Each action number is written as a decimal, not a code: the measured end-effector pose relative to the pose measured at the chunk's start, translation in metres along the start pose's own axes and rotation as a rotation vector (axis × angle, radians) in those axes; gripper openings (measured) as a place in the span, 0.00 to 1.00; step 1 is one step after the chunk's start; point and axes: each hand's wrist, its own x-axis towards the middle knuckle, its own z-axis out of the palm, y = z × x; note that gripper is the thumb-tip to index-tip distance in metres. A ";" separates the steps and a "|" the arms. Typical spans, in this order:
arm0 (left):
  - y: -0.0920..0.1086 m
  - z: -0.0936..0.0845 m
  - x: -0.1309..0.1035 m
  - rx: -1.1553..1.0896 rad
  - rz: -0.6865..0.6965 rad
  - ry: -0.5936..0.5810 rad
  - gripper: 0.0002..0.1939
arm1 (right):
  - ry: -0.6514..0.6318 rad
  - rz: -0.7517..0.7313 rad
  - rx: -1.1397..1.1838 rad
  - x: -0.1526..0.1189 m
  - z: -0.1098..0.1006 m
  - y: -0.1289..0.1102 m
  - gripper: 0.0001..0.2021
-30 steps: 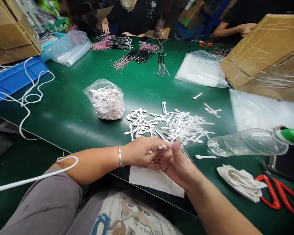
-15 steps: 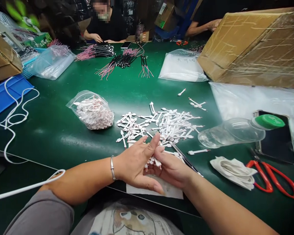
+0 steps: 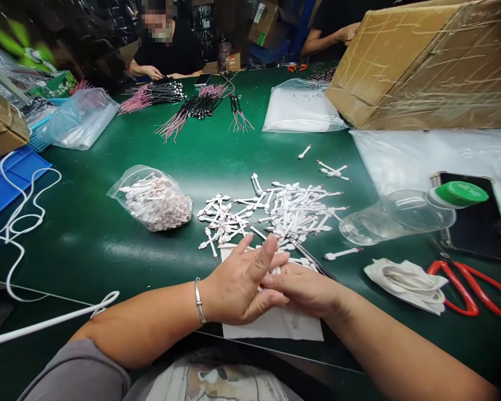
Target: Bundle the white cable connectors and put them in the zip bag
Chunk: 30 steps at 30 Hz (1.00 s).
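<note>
In front of my body my two hands meet over a white sheet (image 3: pixel 275 329). My left hand (image 3: pixel 236 289) leans against the other, fingers stretched and spread. My right hand (image 3: pixel 311 287) is curled round a bunch of short white connector cables (image 3: pixel 276 270); only slivers of them show between the hands. Just beyond lies a heap of the same cables (image 3: pixel 296 211), with a smaller pile (image 3: pixel 224 218) to its left. Dark tweezers (image 3: pixel 311 257) rest at the heap's near edge, beside my right hand.
A clear bag of cables (image 3: pixel 156 200) sits left. On the right are a green-capped bottle (image 3: pixel 401 217), a phone (image 3: pixel 482 234), a folded white cloth (image 3: pixel 404 284) and red-handled scissors (image 3: pixel 470 295). A white cord (image 3: pixel 19 250) loops at left. A large carton (image 3: pixel 384 72) stands far right.
My hands have come closer together, and the white cables between them are now mostly covered. My right hand has turned over more. The view has shifted slightly.
</note>
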 end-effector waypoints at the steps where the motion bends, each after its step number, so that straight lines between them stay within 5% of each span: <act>1: -0.001 0.001 0.001 0.031 -0.004 -0.006 0.40 | 0.013 -0.011 0.038 0.001 0.001 0.000 0.15; 14: -0.021 0.007 0.005 0.151 0.029 -0.110 0.39 | 0.165 0.044 0.245 0.010 0.020 0.002 0.19; 23: -0.020 0.008 0.010 0.173 0.073 -0.044 0.34 | 0.232 0.015 0.184 0.006 0.023 0.002 0.19; 26: -0.019 0.005 0.008 0.213 0.087 0.053 0.40 | 0.250 -0.026 0.179 0.006 0.022 -0.002 0.14; 30: -0.016 0.003 0.003 0.007 -0.084 0.377 0.55 | 0.268 -0.033 0.253 0.005 0.018 -0.005 0.15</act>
